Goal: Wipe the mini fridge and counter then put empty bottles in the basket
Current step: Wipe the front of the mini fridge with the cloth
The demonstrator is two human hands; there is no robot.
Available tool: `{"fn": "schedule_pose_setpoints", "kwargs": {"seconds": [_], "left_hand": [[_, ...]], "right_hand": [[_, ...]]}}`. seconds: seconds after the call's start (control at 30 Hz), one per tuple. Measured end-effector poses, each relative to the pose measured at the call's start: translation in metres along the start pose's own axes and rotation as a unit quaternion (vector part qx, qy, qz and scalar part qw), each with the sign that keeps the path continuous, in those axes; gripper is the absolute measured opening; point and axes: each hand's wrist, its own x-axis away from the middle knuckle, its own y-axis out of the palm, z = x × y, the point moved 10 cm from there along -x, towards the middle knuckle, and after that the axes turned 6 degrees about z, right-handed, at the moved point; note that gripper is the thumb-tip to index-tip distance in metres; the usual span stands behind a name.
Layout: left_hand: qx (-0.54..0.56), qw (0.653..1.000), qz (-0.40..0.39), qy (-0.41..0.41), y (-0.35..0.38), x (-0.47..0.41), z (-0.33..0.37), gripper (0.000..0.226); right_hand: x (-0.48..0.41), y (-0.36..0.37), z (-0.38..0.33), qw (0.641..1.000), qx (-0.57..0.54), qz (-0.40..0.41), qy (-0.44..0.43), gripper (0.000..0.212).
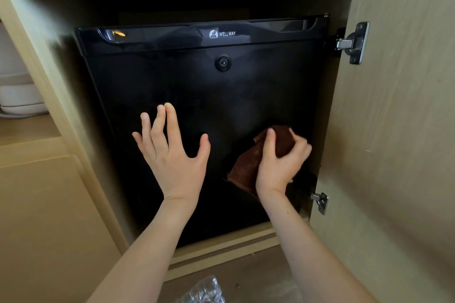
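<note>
A black mini fridge (202, 96) stands inside a wooden cabinet (49, 192), and its door is closed. The cabinet door (398, 118) is open at the right side, with two metal hinges (354, 43). The left hand (172, 152) is open, with spread fingers, against the fridge door. The right hand (280, 157) grips a brown cloth (248, 162) and presses it on the fridge door, near the right edge. A crumpled clear plastic thing (204, 290) lies at the bottom.

Dim recess, wide-angle edge distortion
</note>
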Motion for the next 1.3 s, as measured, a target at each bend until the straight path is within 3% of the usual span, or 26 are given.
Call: {"fn": "schedule_pose_setpoints", "kwargs": {"seconds": [0.13, 0.33, 0.43, 0.57, 0.83, 0.97, 1.1, 1.3], "left_hand": [[0.0, 1.0, 0.005, -0.003, -0.003, 0.0, 0.005, 0.08], [0.006, 1.0, 0.016, -0.003, 0.001, 0.001, 0.01, 0.079], [-0.001, 1.0, 0.02, 0.02, 0.001, 0.002, 0.011, 0.072], [-0.005, 0.999, 0.018, 0.026, 0.001, 0.002, 0.014, 0.071], [0.002, 0.998, 0.009, 0.062, 0.014, 0.011, 0.024, 0.07], [0.01, 0.998, 0.009, 0.06, 0.017, 0.014, 0.026, 0.07], [0.012, 0.999, 0.003, 0.052, 0.017, 0.014, 0.026, 0.071], [0.011, 0.999, 0.008, 0.052, 0.018, 0.015, 0.027, 0.071]], "right_hand": [[0.0, -0.006, 0.015, 0.998, -0.004, 0.021, 0.054, 0.03], [-0.024, 0.024, -0.043, 0.998, -0.006, -0.017, -0.055, 0.037], [-0.011, 0.002, -0.005, 1.0, 0.005, 0.005, -0.009, 0.028], [0.002, -0.023, 0.042, 0.996, 0.004, 0.043, 0.082, 0.031], [-0.031, 0.006, -0.016, 1.0, -0.014, 0.01, -0.022, 0.037], [-0.015, -0.018, 0.026, 0.999, 0.001, 0.025, 0.023, 0.028], [-0.015, -0.028, 0.047, 0.995, -0.013, 0.055, 0.08, 0.033], [-0.034, -0.015, 0.018, 0.999, -0.038, 0.034, 0.005, 0.029]]}}
